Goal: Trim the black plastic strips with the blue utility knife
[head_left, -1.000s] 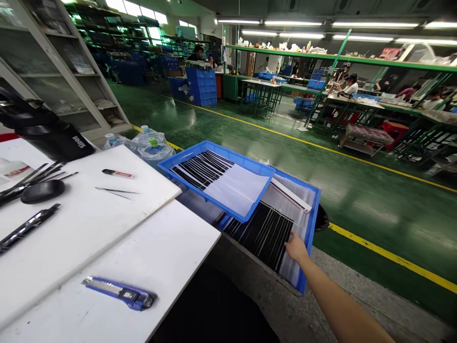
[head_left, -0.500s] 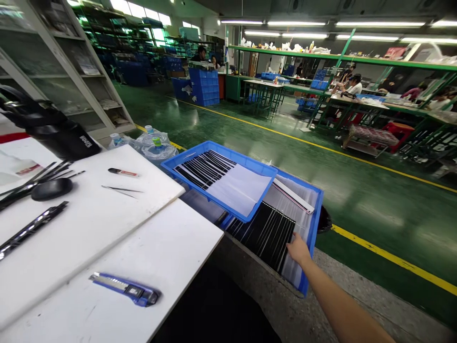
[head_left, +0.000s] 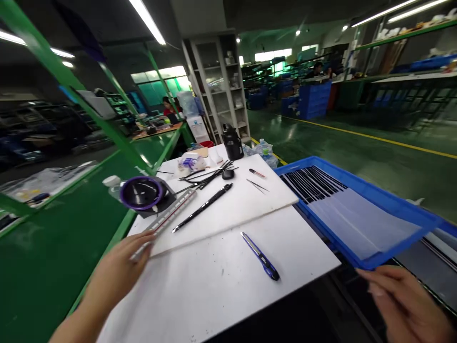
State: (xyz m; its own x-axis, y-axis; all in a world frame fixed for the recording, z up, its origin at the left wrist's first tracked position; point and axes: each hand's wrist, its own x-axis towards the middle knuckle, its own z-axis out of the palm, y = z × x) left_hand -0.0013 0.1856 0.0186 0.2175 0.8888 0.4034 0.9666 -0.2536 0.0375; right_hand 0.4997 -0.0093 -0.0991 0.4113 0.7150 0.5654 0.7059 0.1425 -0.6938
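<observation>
My left hand (head_left: 116, 274) lies flat and open on the near left of the white board (head_left: 228, 209), fingertips touching the end of the ruler (head_left: 167, 216). It grips nothing. A careless nudge here could, I judge, slide the ruler into the purple dish (head_left: 142, 193) or push it off the board's edge. My right hand (head_left: 403, 300) hovers loosely curled and empty just below the near corner of the blue tray (head_left: 403, 214); bumping that corner could tip the tray and spill its black strips (head_left: 310, 183). The knife (head_left: 260, 256) lies between my hands, near enough to snag.
</observation>
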